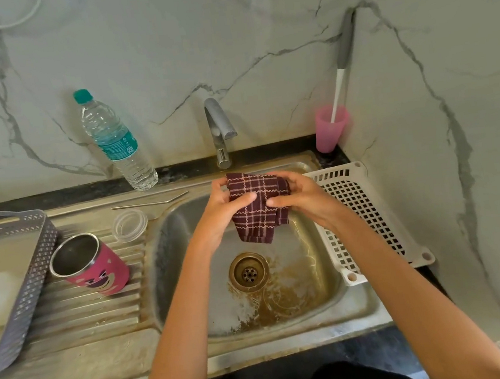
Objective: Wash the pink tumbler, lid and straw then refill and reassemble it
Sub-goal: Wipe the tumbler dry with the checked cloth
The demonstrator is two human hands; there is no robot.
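The pink tumbler [93,267] with a bear face stands open on the ribbed drainboard, left of the sink basin [316,282]. Behind it lies its clear lid [129,225], and a thin metal straw [149,201] lies along the sink's back ledge. Over the basin, my left hand [224,206] and my right hand [298,197] both grip a dark red checked cloth [256,212], which hangs bunched between them. The tap [219,130] behind the cloth runs no water.
A plastic water bottle [115,143] with a teal cap stands at the back left. A grey perforated tray [30,279] leans at the far left. A white slatted rack [368,215] sits right of the basin. A pink cup [329,129] holding a long brush stands in the corner.
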